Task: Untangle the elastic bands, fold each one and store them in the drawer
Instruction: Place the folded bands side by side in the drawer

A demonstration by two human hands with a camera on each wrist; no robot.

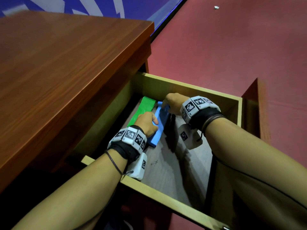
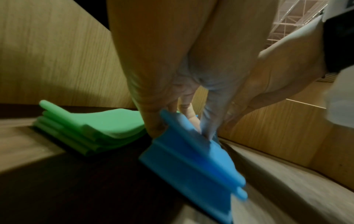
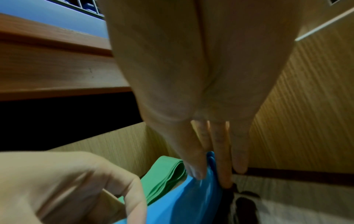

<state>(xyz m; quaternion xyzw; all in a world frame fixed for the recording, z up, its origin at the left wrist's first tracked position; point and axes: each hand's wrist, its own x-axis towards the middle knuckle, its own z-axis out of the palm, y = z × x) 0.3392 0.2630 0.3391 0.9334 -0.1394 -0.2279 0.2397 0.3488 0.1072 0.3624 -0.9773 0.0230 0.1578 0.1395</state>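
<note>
- While both hands grip the blue band inside the drawer, lower it flat just beside the green band; release only once the layers lie aligned.
- Left hand fingers clamp its near half; right hand fingers pinch its far end.
- Blue band: folded, several layers, tilted.

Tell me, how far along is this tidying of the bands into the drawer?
Done: the green band lies folded flat on the drawer floor. In hand: the left hand and right hand grip the folded blue band, tilted and not yet lying flat beside the green one. Left: setting it down; something dark beside it is unclear.
</note>
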